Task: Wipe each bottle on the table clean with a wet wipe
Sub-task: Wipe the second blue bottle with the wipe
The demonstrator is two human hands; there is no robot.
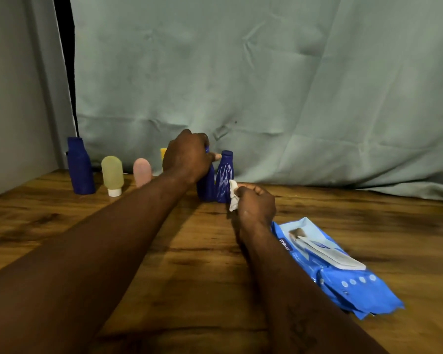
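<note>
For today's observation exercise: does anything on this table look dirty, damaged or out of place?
The small blue bottle beside the right hand has white streaks down its side; the tall blue bottle at far left has none.

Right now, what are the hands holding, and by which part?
Left hand grips a blue bottle by its top; right hand pinches the wet wipe by one side.
</note>
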